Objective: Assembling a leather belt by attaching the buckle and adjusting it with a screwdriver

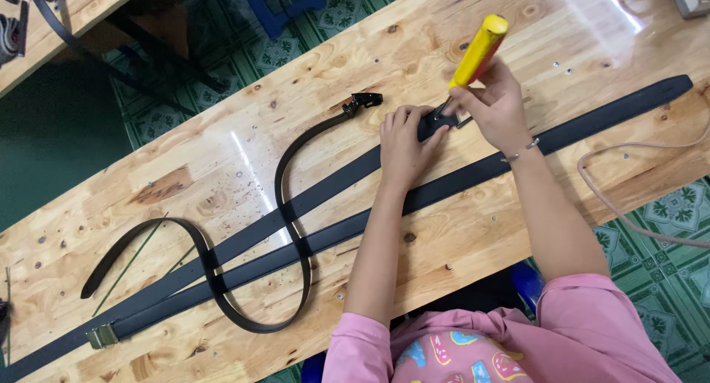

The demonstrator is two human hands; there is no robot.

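Belt end (pixel 433 124), black and flat, is lying on the wooden worktop (pixel 222 161) directly under both hands, near the far middle of the board. The left hand (pixel 403 142) is pressing down on it with flat, spread fingers, not closed around anything, and is holding the strap still. The right hand (pixel 492 105) is closed around a screwdriver with a yellow handle (pixel 481 48); the handle is pointing up and away from the person, and the thin metal tip is coming down onto the belt end just beside the left fingertips. The long axis of this belt is running diagonally, from the near left corner of the worktop up to the hands. A second black belt (pixel 592 120) is lying almost parallel, closer to the person, passing under the right wrist and reaching far to the right. A third, narrower strap (pixel 285 205) is curling in loops across both and ending in a small black buckle (pixel 364 100) left of the hands.

The exact place where the tip is touching is hard to see, because the fingers are covering it. I cannot tell whether there is a screw or a hole there.
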